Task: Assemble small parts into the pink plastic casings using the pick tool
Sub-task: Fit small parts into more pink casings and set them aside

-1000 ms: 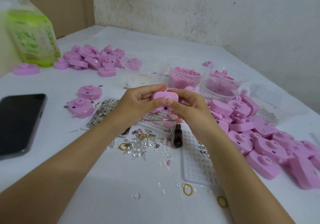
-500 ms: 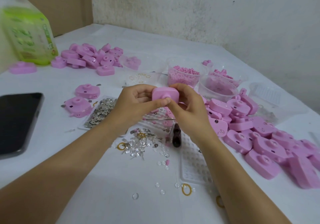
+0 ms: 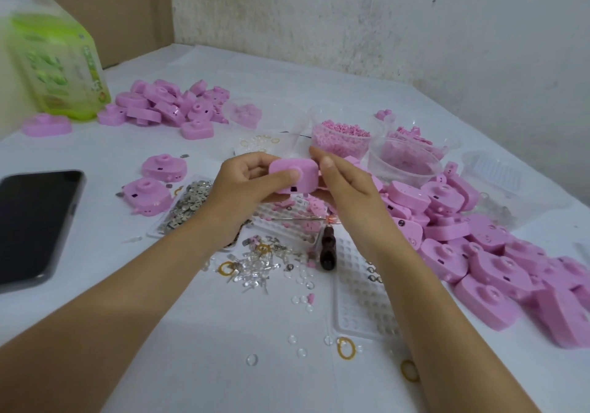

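We've got one pink hard-plastic casing [image 3: 293, 178] just beyond the dark-handled pick tool [image 3: 328, 250], left hand [image 3: 242, 186] and right hand [image 3: 349, 189] fingers pinching its edges. Probably light, stiff, bit slippery, so edges grip best.

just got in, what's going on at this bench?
A person holds one pink plastic casing in both hands above the white table. The left hand grips it with the thumb on its front, and the right hand pinches its right edge. A dark-handled tool lies untouched below the hands. More pink casings are piled on the right.
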